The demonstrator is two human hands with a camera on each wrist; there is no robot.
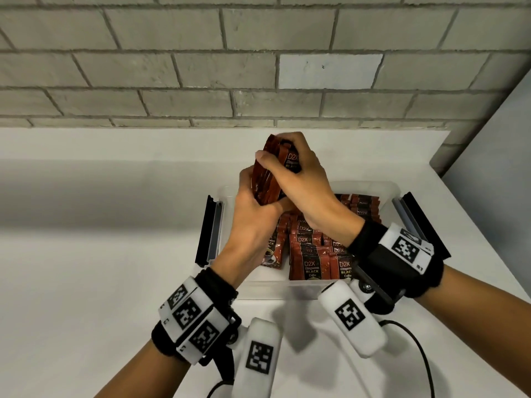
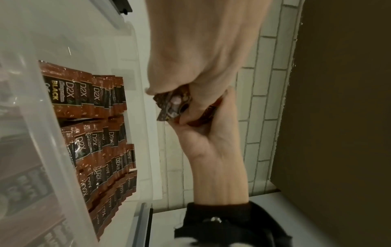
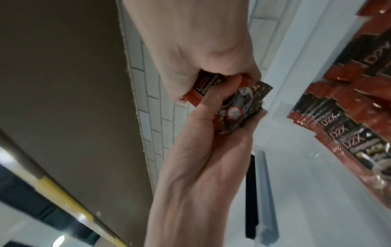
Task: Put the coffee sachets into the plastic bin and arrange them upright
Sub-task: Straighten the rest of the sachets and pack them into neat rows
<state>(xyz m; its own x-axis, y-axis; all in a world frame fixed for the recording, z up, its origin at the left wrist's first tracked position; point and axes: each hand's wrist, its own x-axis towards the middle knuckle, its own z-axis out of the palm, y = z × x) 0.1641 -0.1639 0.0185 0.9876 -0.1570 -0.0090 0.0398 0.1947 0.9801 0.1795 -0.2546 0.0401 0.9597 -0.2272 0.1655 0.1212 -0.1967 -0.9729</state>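
I held a bundle of coffee sachets (image 1: 271,170) with both hands, just above the middle of the head view and over the far left part of the plastic bin (image 1: 370,186). My left hand (image 1: 254,208) gripped the lower end of the bundle from the left, fingers curled round it. My right hand (image 1: 298,170) came over the top from the right, its fingers wrapped round the upper end and its thumb across the printed face. The bundle stood tilted, its top leaning toward the brick wall (image 1: 201,67) at the top of the frame.

In the left wrist view, the bundle (image 2: 169,108) showed in the centre, pinched between the two hands, with my right hand (image 2: 211,142) reaching up from the bottom of the frame. In the right wrist view, the same bundle (image 3: 239,107) sat mid-frame, my left hand (image 3: 203,150) rising from below with its thumb laid on the printed side.

The clear bin rested on the white table (image 1: 86,254) in the centre right of the head view. More sachets (image 1: 316,254) stood in it in rows, packed along its near and right parts, their labels facing me. One sachet (image 1: 274,251) leaned loose at the left of those rows, partly behind my left wrist. A black latch (image 1: 208,231) stood open on the bin's left side, and another (image 1: 416,219) showed on the right, partly hidden by my right wristband (image 1: 402,251).
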